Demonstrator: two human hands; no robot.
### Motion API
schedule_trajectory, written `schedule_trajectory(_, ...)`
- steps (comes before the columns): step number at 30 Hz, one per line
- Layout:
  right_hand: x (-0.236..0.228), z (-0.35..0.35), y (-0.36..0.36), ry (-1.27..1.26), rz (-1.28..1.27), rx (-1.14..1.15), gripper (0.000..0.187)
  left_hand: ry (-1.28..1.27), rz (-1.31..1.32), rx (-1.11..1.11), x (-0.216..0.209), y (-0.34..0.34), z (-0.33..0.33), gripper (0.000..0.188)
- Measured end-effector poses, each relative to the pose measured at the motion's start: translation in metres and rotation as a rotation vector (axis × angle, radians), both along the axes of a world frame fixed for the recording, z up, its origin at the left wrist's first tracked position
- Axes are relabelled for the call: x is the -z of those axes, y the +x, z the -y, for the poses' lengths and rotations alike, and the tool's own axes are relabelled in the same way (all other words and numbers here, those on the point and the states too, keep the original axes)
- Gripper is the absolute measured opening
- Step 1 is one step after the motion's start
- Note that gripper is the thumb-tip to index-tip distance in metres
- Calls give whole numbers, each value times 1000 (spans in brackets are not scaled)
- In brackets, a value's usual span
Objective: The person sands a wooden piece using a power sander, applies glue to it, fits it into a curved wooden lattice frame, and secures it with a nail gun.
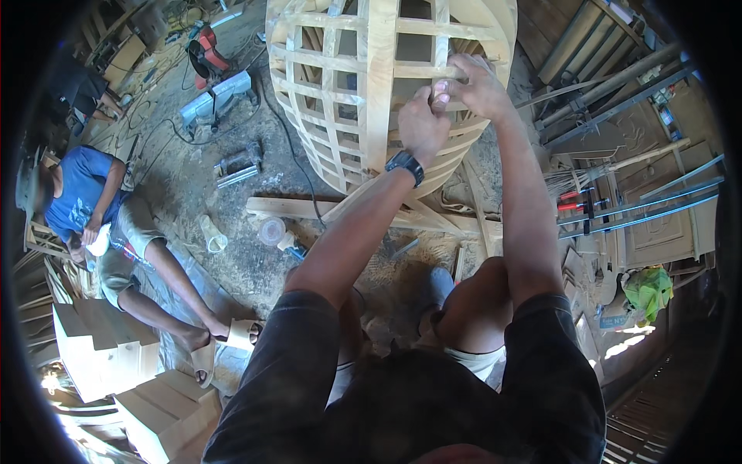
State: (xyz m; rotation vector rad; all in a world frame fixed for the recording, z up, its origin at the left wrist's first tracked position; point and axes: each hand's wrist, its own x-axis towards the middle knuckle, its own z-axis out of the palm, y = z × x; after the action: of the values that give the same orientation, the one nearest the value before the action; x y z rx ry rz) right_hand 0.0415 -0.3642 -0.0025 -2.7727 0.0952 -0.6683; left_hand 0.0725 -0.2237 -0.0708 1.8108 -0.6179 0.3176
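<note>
A barrel-shaped wooden lattice frame (380,85) of pale crossed slats stands in front of me. Both of my hands meet at its right half. My left hand (423,127), below a dark wristwatch (405,168), is closed with its thumb up, close by the right fingertips. My right hand (478,87) reaches over from the right, fingers curled at a lattice opening beside an upright slat. Whatever lies between the fingers of either hand is too small or hidden to name.
A red mitre saw (204,58), a cable (290,143) and a small power tool (291,245) with a clear round cup lie on the dusty floor. At left sits another person (89,189) near cardboard boxes (104,348). Bar clamps (641,205) and carved panels stand at right.
</note>
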Motion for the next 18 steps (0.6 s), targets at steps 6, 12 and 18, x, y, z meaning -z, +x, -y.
schedule_trajectory(6,4,1,-6,61,163,21,56,-43,-87,117,-4,-2,-2,21)
schedule_trajectory(12,30,-38,-22,576,428,231,47,-94,-58,140,8,4,-22,44)
schedule_trajectory(18,39,-48,-12,567,-18,233,51,11,-63,328,-9,-3,-67,23)
